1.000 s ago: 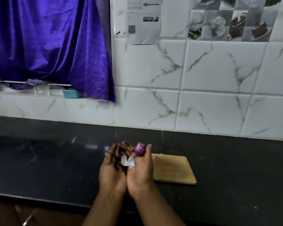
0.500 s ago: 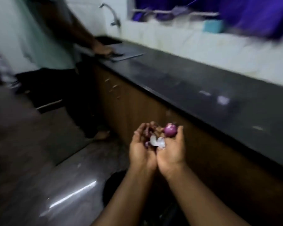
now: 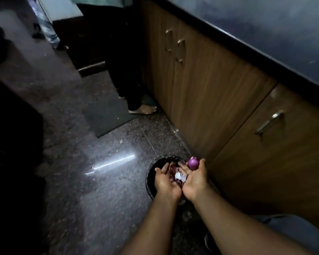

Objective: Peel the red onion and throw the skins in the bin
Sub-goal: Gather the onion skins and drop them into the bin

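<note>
Both my hands are cupped together, palms up, directly over a round black bin point(image 3: 150, 175) on the floor. A pile of red and white onion skins point(image 3: 177, 176) lies in the hollow between the palms. My left hand point(image 3: 164, 182) supports the skins from the left. My right hand point(image 3: 193, 179) supports them from the right and pinches the peeled purple onion point(image 3: 193, 162) at its fingertips. My hands hide most of the bin's inside.
Wooden cabinet doors point(image 3: 206, 85) with metal handles run along the right under a black countertop point(image 3: 265, 28). Another person's legs and bare foot point(image 3: 143, 109) stand on a dark mat point(image 3: 107, 116) ahead. The floor is dark polished stone.
I turned away from the counter and cutting board and looked down to the floor. My cupped hands carried the skins and the onion down over the bin.
</note>
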{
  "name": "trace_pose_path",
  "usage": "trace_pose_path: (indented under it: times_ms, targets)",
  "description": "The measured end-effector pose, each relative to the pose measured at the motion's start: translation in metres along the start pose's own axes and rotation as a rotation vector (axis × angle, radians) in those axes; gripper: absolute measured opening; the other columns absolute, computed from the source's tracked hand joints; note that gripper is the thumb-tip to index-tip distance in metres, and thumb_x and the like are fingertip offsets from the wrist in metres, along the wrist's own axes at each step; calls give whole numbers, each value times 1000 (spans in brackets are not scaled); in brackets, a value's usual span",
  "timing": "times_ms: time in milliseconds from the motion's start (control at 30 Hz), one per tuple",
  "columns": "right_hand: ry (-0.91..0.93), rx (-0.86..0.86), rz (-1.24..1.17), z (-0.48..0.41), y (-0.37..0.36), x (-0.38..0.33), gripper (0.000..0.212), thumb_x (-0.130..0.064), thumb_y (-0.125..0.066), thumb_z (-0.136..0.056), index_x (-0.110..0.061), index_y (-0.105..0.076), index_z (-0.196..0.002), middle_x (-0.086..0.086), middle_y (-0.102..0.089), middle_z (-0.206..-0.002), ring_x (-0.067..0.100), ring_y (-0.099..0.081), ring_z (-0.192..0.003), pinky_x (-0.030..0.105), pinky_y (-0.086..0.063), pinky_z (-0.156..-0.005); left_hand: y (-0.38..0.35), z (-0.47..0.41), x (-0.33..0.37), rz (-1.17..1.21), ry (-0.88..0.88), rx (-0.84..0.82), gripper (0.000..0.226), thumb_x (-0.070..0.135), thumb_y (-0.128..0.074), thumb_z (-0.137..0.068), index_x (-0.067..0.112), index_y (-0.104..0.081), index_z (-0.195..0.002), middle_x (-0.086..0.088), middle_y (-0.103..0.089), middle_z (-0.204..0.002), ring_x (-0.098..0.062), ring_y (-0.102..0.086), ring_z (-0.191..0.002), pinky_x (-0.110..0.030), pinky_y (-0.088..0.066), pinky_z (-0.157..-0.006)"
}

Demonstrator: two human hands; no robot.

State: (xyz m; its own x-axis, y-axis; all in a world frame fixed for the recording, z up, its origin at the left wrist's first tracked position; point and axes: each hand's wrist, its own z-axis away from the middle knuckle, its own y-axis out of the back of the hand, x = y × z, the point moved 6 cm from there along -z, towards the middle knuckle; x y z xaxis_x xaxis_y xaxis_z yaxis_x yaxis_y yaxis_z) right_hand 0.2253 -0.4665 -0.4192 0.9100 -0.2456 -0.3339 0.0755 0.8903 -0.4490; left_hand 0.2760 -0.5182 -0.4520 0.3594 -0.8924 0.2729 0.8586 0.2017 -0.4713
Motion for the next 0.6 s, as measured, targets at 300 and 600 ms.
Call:
trace_pose_path:
  times_ms: [300, 600]
  targets:
    - [33, 24, 157, -16, -8, -10, 85, -69, -21, -101, -8, -32, -158, 8, -24, -170, 21, -20, -157, 42, -9, -125, 6, -51, -1, -130, -45, 13, 61, 56, -21, -112, 23, -52, -153, -8, -57, -153, -35, -53, -141, -54, -37, -123]
    - [-5, 28, 249, -39, 14, -4, 92, -75, -25, -96, 0, -51, -142, 17, -53, -151, 30, -42, -147, 40, -26, -123, -22, -17, -15, -142, -56, -61, 57, 54, -30, -112, 20, -50, -153, -12, -62, -143, -26, -61, -128, -43, -48, -112]
